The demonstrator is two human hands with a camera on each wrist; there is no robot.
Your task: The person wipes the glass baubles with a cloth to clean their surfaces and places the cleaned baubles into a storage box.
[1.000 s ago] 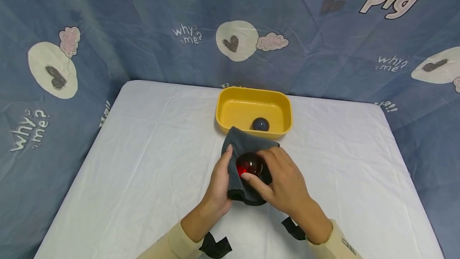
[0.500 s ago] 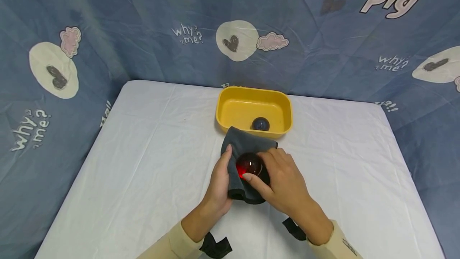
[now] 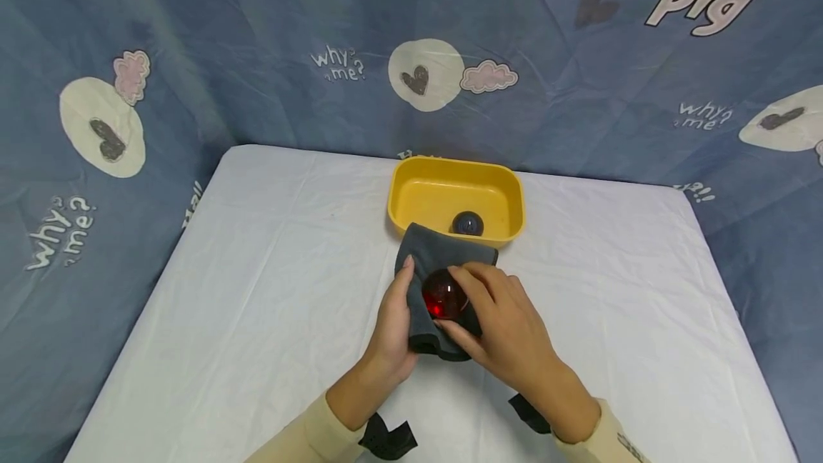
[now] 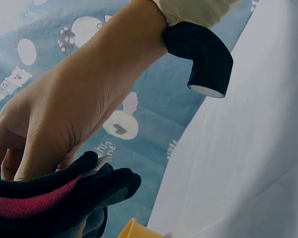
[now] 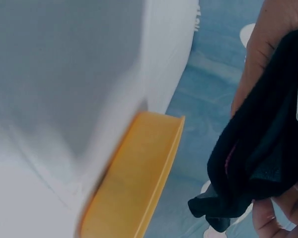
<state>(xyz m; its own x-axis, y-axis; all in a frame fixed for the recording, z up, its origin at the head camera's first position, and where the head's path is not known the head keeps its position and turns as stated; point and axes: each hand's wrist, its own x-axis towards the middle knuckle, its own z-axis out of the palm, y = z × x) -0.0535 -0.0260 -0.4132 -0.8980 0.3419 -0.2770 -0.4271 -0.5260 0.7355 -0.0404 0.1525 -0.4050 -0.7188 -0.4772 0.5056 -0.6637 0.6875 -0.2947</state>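
Note:
A shiny red ball (image 3: 440, 296) sits in a dark grey cloth (image 3: 440, 257) just in front of the yellow tub (image 3: 508, 195). My left hand (image 3: 390, 324) cups the cloth from the left, its fingers curled under it. My right hand (image 3: 498, 316) grips the ball from the right, fingers over its top and thumb below. A dark blue ball (image 3: 467, 223) lies inside the tub. In the left wrist view the cloth (image 4: 64, 196) shows dark with a pink glow. The right wrist view shows the cloth (image 5: 260, 148) hanging beside the tub's wall (image 5: 139, 173).
A white sheet covers the table (image 3: 257, 291), which drops off at left, right and front. A blue printed curtain (image 3: 321, 56) hangs close behind and to both sides. Black wrist straps (image 3: 386, 441) sit at my sleeves.
My right hand has slid further over the top of the red ball, covering more of it. The cloth and left hand have shifted slightly away from me.

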